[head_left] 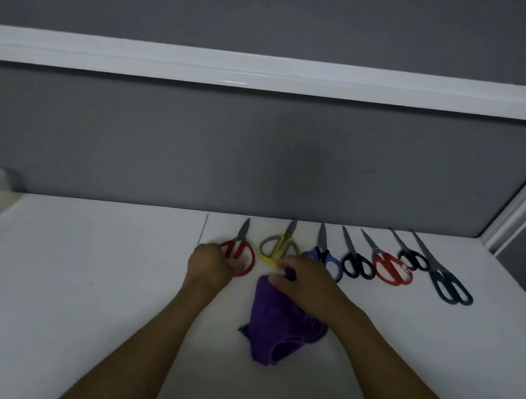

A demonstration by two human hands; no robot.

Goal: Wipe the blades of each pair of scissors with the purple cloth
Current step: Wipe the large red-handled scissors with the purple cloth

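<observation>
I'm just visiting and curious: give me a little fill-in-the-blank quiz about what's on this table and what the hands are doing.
The row of scissors on the table counts ____ pairs.
The left hand holds the leftmost scissors, whose handles are ____.
The right hand pinches a cloth coloured ____.
Missing words: seven; red; purple.
</observation>
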